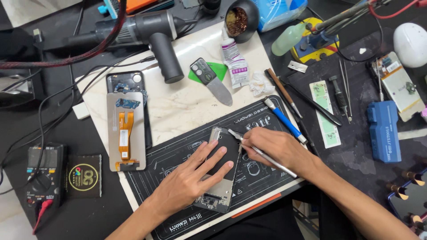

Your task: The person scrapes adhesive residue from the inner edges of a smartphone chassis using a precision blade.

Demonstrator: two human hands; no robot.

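Observation:
An opened phone body (221, 195) lies tilted on a black work mat (187, 222). My left hand (191, 175) rests flat on it, fingers spread, pressing it down. My right hand (278, 149) grips a thin metal tool (267, 156) like a pen. The tool's tip touches the phone's upper right edge near the top corner. A detached screen panel (126, 131) with an orange flex cable lies face down to the left, partly over a phone back cover (126, 82).
A hot-air gun (151, 33) lies at the back. A metal spatula (218, 89), glue tube (235, 60), blue-handled tool (284, 120), tweezers (344, 89), a blue box (383, 131) and a multimeter (44, 175) surround the mat. Cables cross the left side.

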